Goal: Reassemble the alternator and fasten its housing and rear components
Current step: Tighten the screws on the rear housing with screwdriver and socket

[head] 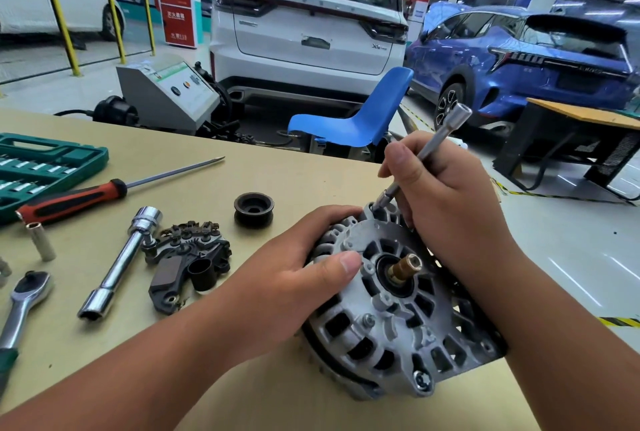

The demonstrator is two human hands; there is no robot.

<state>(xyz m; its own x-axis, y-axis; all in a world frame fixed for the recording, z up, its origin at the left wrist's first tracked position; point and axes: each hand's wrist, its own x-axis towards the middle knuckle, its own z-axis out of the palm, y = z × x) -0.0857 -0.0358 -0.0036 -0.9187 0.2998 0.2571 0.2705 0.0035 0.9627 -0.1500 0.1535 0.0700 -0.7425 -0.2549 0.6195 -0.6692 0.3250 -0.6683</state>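
The grey alternator (388, 323) lies on the tan table at the right, rear face up, its brass-tipped shaft (403, 267) poking out of the middle. My left hand (304, 267) grips the housing's upper left rim, thumb laid across the rear face. My right hand (440, 188) holds a slim silver socket driver (429, 150), tilted, with its lower end seated on a bolt at the housing's top edge. The black rectifier and brush plate (188, 262) lies loose on the table to the left. A black pulley (254, 208) stands behind it.
A chrome tube socket wrench (119, 264), a ratchet (20, 302), a red-handled screwdriver (104, 193), a small sleeve (41, 240) and a green socket case (45, 167) lie at the left. The table's right edge runs close by the alternator. A blue chair (356, 118) stands behind.
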